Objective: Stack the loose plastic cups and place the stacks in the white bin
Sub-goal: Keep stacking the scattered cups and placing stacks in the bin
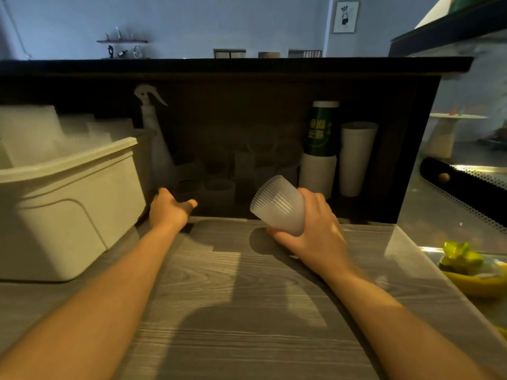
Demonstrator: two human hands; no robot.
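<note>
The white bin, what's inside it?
The white plastic bin on the left holds pale, frosted see-through shapes that rise above its rim, probably stacked plastic. They are too blurry to name, and the bin's solid walls hide everything lower down.

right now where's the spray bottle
In the head view the spray bottle stands left of centre at the back of the counter, just right of the white bin, beyond the left hand.

Dim, warm light from behind casts arm shadows ahead; beyond the right hand [315, 231] the recess is murky and soft; edges bend.
</note>
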